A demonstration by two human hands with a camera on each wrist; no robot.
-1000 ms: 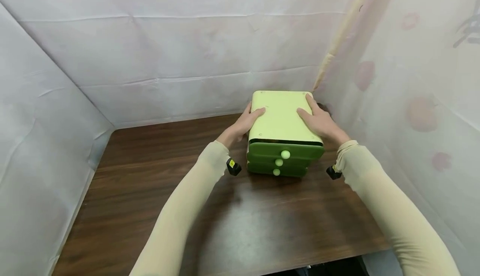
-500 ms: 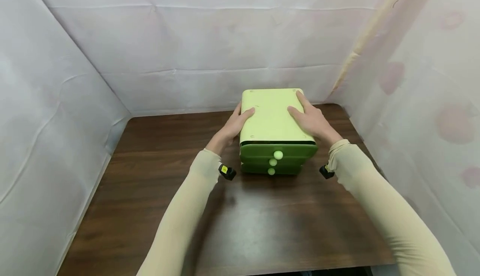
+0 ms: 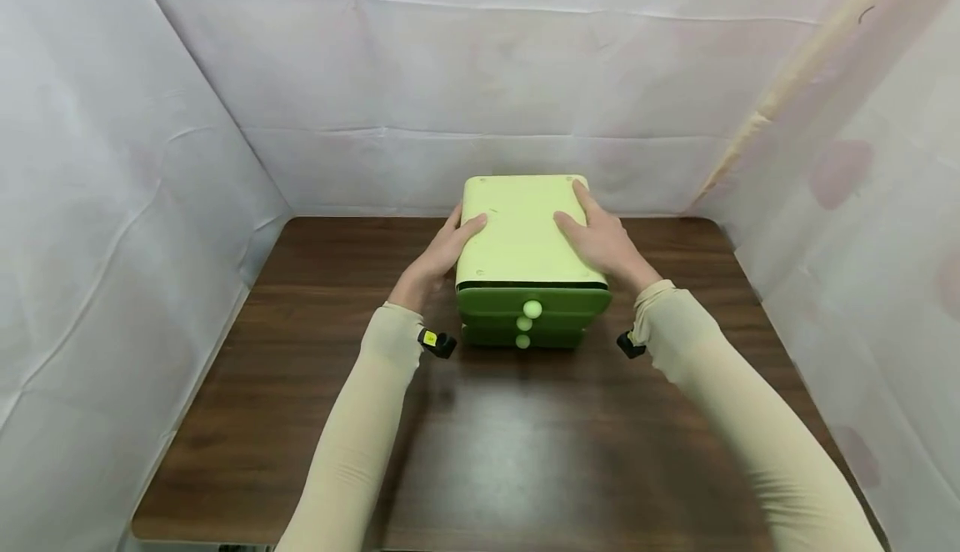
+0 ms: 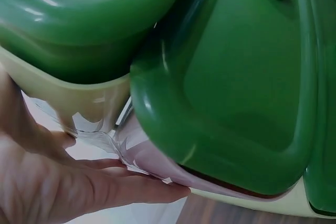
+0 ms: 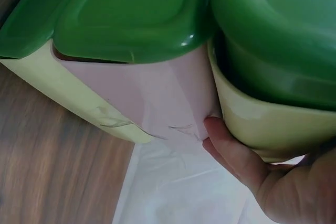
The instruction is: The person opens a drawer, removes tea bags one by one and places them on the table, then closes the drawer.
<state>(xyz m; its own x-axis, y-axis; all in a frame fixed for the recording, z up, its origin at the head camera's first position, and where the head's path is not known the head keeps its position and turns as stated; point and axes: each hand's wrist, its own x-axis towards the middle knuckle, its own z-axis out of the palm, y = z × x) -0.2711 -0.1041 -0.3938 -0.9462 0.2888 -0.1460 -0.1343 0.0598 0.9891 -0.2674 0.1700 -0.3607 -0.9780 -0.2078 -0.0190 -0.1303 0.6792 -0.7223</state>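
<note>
A small three-drawer storage box [image 3: 525,231] stands upright toward the back of the table, its top pale yellow-green. Its dark green drawer fronts [image 3: 498,300] face me, each with a round light green knob [image 3: 532,309]. My left hand [image 3: 442,256] grips the box's left side, thumb over the top edge. On the opposite side my right hand [image 3: 606,248] holds it the same way, its index finger along the top edge. The left wrist view shows fingers [image 4: 142,188] against the side tiers. In the right wrist view, fingertips [image 5: 214,124] touch a pink middle tier [image 5: 152,87].
The dark wooden table [image 3: 337,419] extends around the box. White sheeting rises behind it as a back wall [image 3: 420,77], with more on the left [image 3: 97,227] and right [image 3: 892,285]. Both wrists carry small black cameras [image 3: 438,343].
Both hands have shifted the storage box leftward along the table, away from the right back corner. The head view has turned, and the hands keep their grip.
</note>
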